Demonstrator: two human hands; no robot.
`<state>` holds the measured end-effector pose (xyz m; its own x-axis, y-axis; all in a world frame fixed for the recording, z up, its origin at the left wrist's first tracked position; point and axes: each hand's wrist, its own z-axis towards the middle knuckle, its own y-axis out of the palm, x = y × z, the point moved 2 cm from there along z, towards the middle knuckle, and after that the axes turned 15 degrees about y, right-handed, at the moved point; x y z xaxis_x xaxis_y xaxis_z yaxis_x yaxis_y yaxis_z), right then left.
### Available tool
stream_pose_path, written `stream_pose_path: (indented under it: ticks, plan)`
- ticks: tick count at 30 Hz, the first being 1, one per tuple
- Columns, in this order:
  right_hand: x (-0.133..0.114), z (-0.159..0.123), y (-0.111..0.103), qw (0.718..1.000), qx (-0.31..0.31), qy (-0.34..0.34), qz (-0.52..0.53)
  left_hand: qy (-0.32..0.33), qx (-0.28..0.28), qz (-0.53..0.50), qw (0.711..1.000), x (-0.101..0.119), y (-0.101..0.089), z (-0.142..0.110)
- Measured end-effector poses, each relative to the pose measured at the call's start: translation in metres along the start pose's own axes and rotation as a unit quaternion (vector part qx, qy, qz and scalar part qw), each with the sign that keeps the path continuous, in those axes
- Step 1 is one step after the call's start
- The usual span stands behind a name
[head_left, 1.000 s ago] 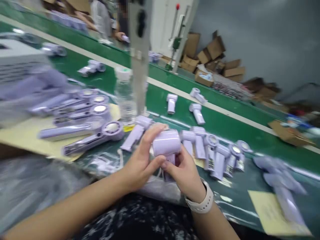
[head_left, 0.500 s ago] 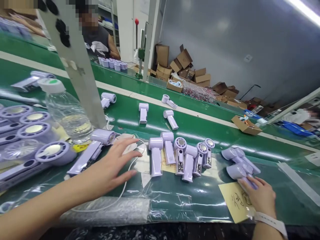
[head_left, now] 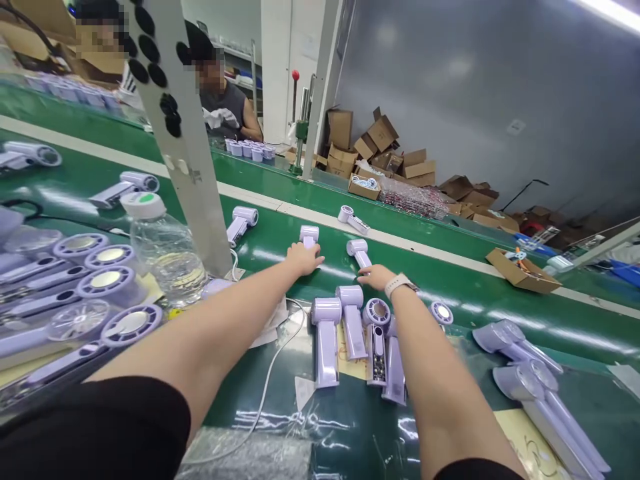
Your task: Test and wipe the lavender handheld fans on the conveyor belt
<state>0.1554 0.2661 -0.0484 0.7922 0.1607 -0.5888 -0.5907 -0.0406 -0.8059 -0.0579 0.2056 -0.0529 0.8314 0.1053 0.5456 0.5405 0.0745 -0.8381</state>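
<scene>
My left hand (head_left: pixel 303 260) is stretched out over the green belt, its fingers closed around the handle of a lilac handheld fan (head_left: pixel 309 233); most of that handle is hidden under it. To its right, my right hand (head_left: pixel 379 277), with a pale band on the wrist, pinches the lower end of another lilac fan's handle (head_left: pixel 361 252). Nearer me stands a row of lilac fans (head_left: pixel 327 347), some showing open handles with parts inside (head_left: pixel 376 353). My right forearm covers part of this row. More fans (head_left: pixel 543 407) lie piled at the right on a yellow note (head_left: pixel 525 440).
A clear bottle (head_left: pixel 167 250) stands beside a metal post (head_left: pixel 193 167) at the left, near many fans (head_left: pixel 107 280). A white cable (head_left: pixel 267 380) crosses the bench. Further fans (head_left: pixel 243 223) lie on the belt. An open carton (head_left: pixel 523 270) sits at the right; a co-worker (head_left: pixel 227 107) works opposite.
Both hands have reached forward to the two fans on the belt. My right hand has let go of the fan at the right pile. The view has shifted slightly.
</scene>
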Motion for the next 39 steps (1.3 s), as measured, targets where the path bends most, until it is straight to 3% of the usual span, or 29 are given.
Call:
stream_pose_path:
  ticks: [3, 6, 9, 12, 15, 17, 18, 20, 24, 27, 30, 34, 37, 39]
  plan:
    - [-0.012, 0.010, 0.013, 0.998, -0.054, 0.024, 0.016, -0.019, 0.053, -0.133, 0.989, 0.000, 0.003, -0.002]
    - [-0.021, 0.004, 0.006, 0.995, -0.080, 0.035, 0.052, -0.015, 0.092, -0.293, 0.952, 0.007, -0.012, -0.017]
    - [-0.037, -0.028, -0.004, 0.990, -0.093, 0.005, 0.104, 0.001, 0.107, -0.429, 0.897, 0.014, -0.032, -0.053]
    - [-0.058, -0.085, -0.004, 0.983, -0.107, -0.057, 0.136, 0.007, 0.078, -0.526, 0.847, 0.015, -0.039, -0.106]
    - [-0.080, -0.148, 0.008, 0.977, -0.107, -0.149, 0.113, 0.008, 0.051, -0.657, 0.752, 0.006, -0.031, -0.157]
    - [-0.093, -0.184, 0.020, 0.964, -0.097, -0.236, 0.075, 0.014, 0.077, -0.733, 0.675, -0.008, -0.025, -0.185]
    - [-0.098, -0.198, 0.027, 0.956, -0.100, -0.269, 0.068, 0.015, 0.105, -0.750, 0.653, -0.018, -0.024, -0.198]
    - [-0.107, -0.220, 0.041, 0.953, -0.138, -0.261, 0.069, 0.016, 0.172, -0.739, 0.651, -0.041, -0.026, -0.221]
    - [-0.129, -0.254, 0.083, 0.953, -0.261, -0.153, -0.022, 0.053, 0.316, -0.650, 0.689, -0.079, -0.045, -0.260]
    - [-0.150, -0.276, 0.118, 0.938, -0.301, -0.159, -0.062, 0.088, 0.402, -0.596, 0.690, -0.087, -0.064, -0.277]
    - [-0.157, -0.285, 0.134, 0.932, -0.331, -0.139, -0.052, 0.105, 0.430, -0.584, 0.680, -0.085, -0.077, -0.284]
    - [-0.139, -0.280, 0.111, 0.886, -0.448, -0.115, 0.039, 0.083, 0.399, -0.616, 0.674, -0.083, -0.083, -0.283]
    - [-0.121, -0.274, 0.082, 0.820, -0.541, -0.003, 0.186, 0.053, 0.385, -0.628, 0.674, -0.080, -0.077, -0.277]
    - [-0.116, -0.272, 0.067, 0.795, -0.549, 0.043, 0.257, 0.032, 0.382, -0.617, 0.688, -0.074, -0.071, -0.271]
